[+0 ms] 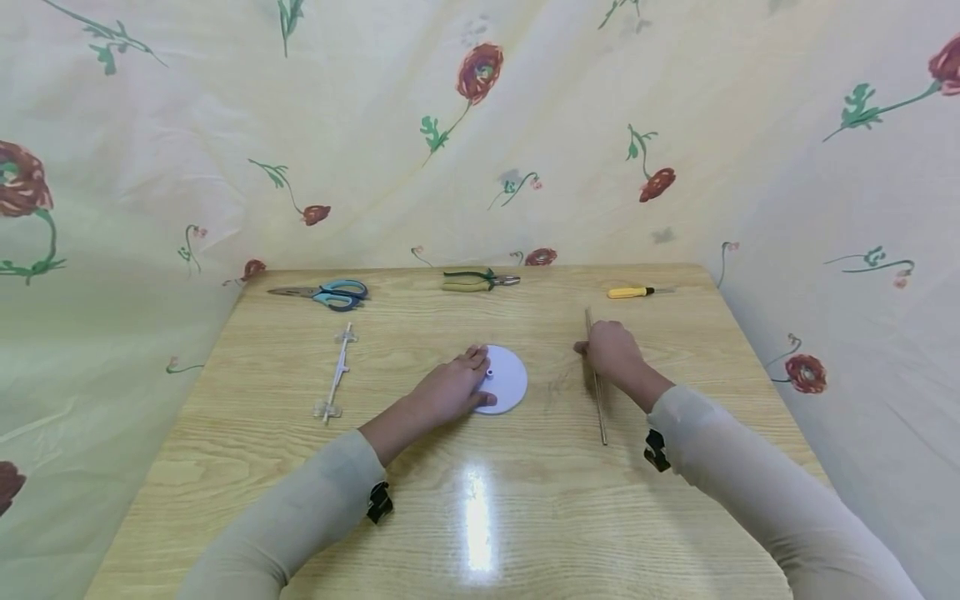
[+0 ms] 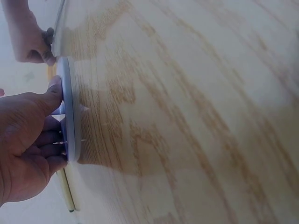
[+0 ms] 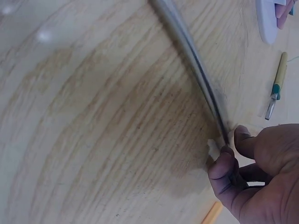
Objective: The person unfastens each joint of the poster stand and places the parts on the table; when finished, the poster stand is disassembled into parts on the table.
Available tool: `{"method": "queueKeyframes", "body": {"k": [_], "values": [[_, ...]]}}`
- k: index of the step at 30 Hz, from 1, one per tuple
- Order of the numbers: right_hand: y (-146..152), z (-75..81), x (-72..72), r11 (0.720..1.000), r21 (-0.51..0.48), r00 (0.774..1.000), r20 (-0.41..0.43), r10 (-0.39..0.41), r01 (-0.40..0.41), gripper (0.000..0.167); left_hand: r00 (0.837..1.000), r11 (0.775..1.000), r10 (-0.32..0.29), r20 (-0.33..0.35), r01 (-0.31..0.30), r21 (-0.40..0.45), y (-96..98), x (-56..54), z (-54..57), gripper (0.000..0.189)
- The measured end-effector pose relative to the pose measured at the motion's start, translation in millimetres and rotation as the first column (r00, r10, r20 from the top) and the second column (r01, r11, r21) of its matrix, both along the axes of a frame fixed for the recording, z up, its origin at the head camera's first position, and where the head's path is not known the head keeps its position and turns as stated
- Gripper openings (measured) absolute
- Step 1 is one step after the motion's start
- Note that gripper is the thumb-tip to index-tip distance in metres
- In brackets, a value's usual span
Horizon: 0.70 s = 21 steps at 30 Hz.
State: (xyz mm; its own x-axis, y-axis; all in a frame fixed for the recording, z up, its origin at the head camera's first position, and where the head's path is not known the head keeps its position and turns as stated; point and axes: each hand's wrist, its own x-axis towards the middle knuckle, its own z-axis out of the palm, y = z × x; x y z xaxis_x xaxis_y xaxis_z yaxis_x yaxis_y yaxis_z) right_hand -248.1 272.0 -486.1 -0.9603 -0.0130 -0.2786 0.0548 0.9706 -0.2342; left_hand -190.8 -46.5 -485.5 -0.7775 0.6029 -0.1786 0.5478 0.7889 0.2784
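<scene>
A round white disc with a small raised hub lies at the middle of the table. My left hand holds it from the left, thumb toward the near side and fingers toward the far side. In the left wrist view the fingers bend against the disc's face. My right hand pinches a thin metal rod between thumb and finger. The rod runs roughly front to back, right of the disc; whether it touches the table is hard to tell.
Blue-handled scissors, green-handled pliers and a yellow screwdriver lie along the back edge of the table. At left lies a thin white rod with clear plastic pieces at its ends. Flowered cloth hangs behind.
</scene>
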Motion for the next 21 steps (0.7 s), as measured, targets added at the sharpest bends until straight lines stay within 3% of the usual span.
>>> {"method": "queueKeyframes", "body": {"k": [2, 3, 4, 5, 7, 9, 10, 11, 12, 13, 14, 17, 18, 19, 21], "values": [[10, -20.6, -9.6, 1.0, -0.007, 1.0, -0.017, 0.012, -0.012, 0.047, 1.0, 1.0, 0.0, 0.002, 0.0, 0.004, -0.2, 0.6, 0.7, 0.078], [11, -22.3, -10.2, 1.0, -0.008, 1.0, -0.018, 0.008, -0.008, 0.046, 1.0, 1.0, 0.0, 0.003, 0.0, 0.004, -0.2, 0.5, 0.2, 0.078], [11, -22.4, -10.1, 1.0, -0.007, 1.0, -0.017, 0.005, -0.005, 0.045, 1.0, 1.0, -0.006, -0.01, 0.006, 0.004, -1.9, -4.1, -9.0, 0.08], [15, -32.0, -14.4, 1.0, -0.012, 0.999, -0.03, 0.009, -0.01, 0.046, 1.0, 1.0, -0.005, -0.006, 0.005, 0.006, -2.0, -4.3, -9.0, 0.081], [14, -27.7, -10.8, 1.0, -0.008, 1.0, -0.024, 0.018, -0.018, 0.048, 1.0, 1.0, -0.002, -0.005, 0.002, 0.009, -2.1, -5.0, -10.6, 0.081], [4, -8.4, -0.2, 1.0, -0.013, 1.0, -0.004, 0.006, -0.006, 0.047, 1.0, 1.0, -0.003, -0.001, 0.003, 0.021, -2.7, -5.8, -11.1, 0.081], [4, -8.0, 1.0, 1.0, -0.02, 1.0, -0.009, 0.006, -0.006, 0.046, 1.0, 1.0, -0.004, 0.001, 0.004, 0.026, -3.0, -5.8, -10.9, 0.081], [3, -7.8, 2.4, 1.0, -0.026, 1.0, -0.016, 0.008, -0.009, 0.045, 1.0, 0.999, 0.002, 0.018, -0.002, 0.034, -1.7, -1.2, -1.8, 0.079], [-3, 2.0, 8.8, 1.0, -0.029, 1.0, -0.014, 0.002, -0.002, 0.043, 1.0, 0.999, -0.001, 0.006, 0.001, 0.039, -2.4, -2.7, -6.5, 0.079], [-4, 2.8, 10.9, 0.999, -0.035, 1.0, -0.027, 0.007, -0.008, 0.041, 1.0, 0.999, -0.002, 0.006, 0.002, 0.046, -2.7, -2.4, -6.2, 0.079], [-10, 13.5, 15.5, 0.999, -0.035, 1.0, -0.017, 0.004, -0.005, 0.035, 1.0, 0.999, -0.004, 0.011, 0.003, 0.051, -3.0, -2.1, -5.3, 0.078], [-12, 12.6, 18.8, 0.999, -0.033, 0.998, -0.055, 0.036, -0.038, 0.03, 1.0, 0.998, -0.003, 0.016, 0.002, 0.057, -3.0, -1.8, -5.0, 0.077], [-12, 11.7, 19.1, 0.998, -0.032, 0.997, -0.066, 0.045, -0.047, 0.028, 1.0, 0.998, -0.005, 0.003, 0.005, 0.059, -3.5, -3.8, -10.2, 0.077], [-12, 11.0, 19.3, 0.998, -0.031, 0.996, -0.074, 0.054, -0.056, 0.027, 1.0, 0.998, -0.003, 0.014, 0.002, 0.06, -3.0, -2.0, -5.3, 0.077], [-12, 8.9, 19.5, 0.998, -0.034, 0.995, -0.084, 0.054, -0.057, 0.026, 1.0, 0.998, -0.003, 0.01, 0.002, 0.058, -2.8, -2.0, -5.6, 0.077]]}}
